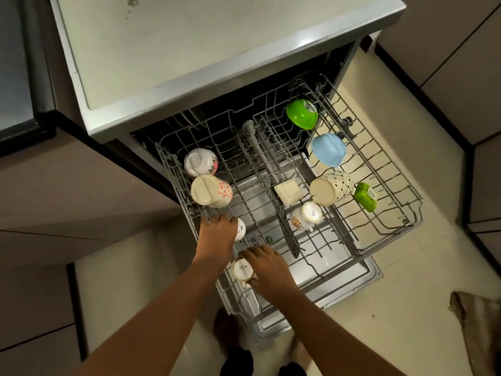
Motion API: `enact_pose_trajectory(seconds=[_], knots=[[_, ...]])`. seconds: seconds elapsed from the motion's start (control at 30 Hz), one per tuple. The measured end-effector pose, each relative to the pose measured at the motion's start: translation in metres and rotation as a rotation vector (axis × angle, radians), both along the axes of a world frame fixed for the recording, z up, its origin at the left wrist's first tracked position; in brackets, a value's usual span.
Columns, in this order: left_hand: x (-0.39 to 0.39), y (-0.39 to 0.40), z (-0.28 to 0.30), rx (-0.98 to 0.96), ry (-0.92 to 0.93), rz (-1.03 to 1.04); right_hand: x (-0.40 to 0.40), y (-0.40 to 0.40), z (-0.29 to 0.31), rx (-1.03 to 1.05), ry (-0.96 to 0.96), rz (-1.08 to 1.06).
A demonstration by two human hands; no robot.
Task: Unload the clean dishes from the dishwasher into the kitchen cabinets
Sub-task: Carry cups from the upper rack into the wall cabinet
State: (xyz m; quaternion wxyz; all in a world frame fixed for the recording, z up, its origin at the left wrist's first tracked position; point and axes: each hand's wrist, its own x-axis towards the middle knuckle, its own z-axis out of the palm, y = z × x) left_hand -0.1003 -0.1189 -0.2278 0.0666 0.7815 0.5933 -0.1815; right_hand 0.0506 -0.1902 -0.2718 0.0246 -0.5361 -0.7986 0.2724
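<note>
The dishwasher's upper rack is pulled out over the open door. My left hand curls over a small white cup at the rack's front left, hiding most of it. My right hand grips an upturned white cup marked "SISTA" near the front edge. Upside down in the rack stand two floral mugs, a cream square dish, a patterned mug, a small white cup, a blue bowl and two green bowls.
The dishwasher's flat steel top fills the upper view. Brown cabinet fronts run along the left and right. A grey utensil lies in the rack. My feet stand on the pale floor below the open door.
</note>
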Motion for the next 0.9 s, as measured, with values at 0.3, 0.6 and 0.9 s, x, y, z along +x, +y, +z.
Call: enact_pose_trajectory(seconds=[0.3, 0.6, 0.9], knots=[[0.001, 0.001, 0.038, 0.085, -0.224, -0.034, 0.047, -0.010, 0.040, 0.049, 0.166, -0.335], [0.011, -0.048, 0.168, 0.064, -0.315, 0.098, 0.076, -0.027, 0.152, 0.041, 0.305, -0.447], [-0.025, -0.116, 0.285, 0.046, -0.416, 0.293, 0.059, -0.046, 0.255, 0.041, 0.353, -0.339]])
